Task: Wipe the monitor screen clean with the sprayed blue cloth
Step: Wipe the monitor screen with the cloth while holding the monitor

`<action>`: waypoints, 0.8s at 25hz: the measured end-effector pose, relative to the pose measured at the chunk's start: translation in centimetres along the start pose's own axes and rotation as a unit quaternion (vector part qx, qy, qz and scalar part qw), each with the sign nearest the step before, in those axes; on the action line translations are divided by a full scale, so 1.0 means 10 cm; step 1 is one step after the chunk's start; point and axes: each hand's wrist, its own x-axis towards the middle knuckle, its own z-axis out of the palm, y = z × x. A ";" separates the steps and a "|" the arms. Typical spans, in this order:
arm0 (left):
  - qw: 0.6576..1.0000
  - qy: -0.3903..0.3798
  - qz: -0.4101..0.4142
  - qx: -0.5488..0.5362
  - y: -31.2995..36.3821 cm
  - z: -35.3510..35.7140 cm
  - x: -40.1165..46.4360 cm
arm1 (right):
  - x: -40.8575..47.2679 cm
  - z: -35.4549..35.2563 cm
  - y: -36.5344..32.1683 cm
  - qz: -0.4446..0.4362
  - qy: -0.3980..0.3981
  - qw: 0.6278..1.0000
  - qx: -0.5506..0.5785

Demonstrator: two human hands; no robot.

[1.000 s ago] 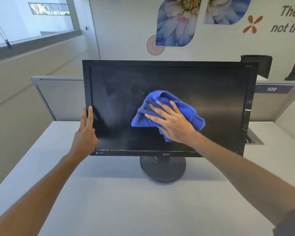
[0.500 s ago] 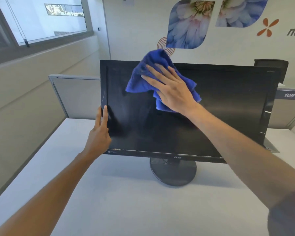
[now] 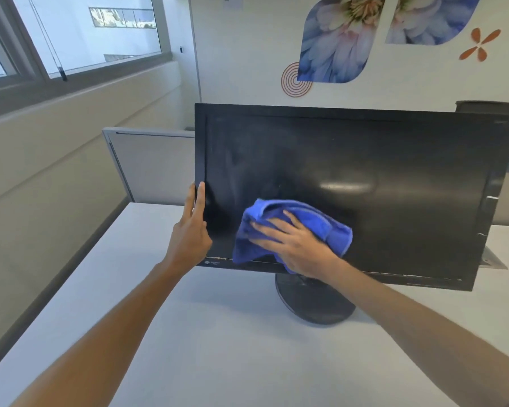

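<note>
Cloth's back down at the bottom-left of the screen, another pass done

So half a second ago my right hand (image 3: 299, 248) had the crumpled blue microfibre cloth (image 3: 288, 230) up over the top edge of the black flat-panel monitor (image 3: 365, 177), and now it's swept down to the lower left of the glass, with the cloth's bottom fold lapping over the lower bezel. Fingers are spread flat, pressing the cloth on the screen, not bunching it. My left hand (image 3: 193, 230) hasn't budged: straight fingers against the monitor's left edge, steadying it on its round black stand (image 3: 315, 304) on the pale grey counter (image 3: 218, 348). I'd say the left-centre strip is covered, but there's a hazy smear further up on the left, and the right half looks untouched.
</note>
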 end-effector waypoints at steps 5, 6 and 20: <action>1.000 0.007 0.015 -0.017 -0.06 0.01 0.02 | 0.21 -0.29 0.06 0.018 0.058 0.995 0.076; 1.000 0.007 0.010 -0.025 -0.08 0.02 0.02 | 0.43 -0.42 0.15 0.043 0.085 0.991 0.089; 0.932 -0.004 -0.154 -0.327 -0.26 -0.01 0.10 | 1.43 -0.44 0.16 0.154 0.049 0.986 0.030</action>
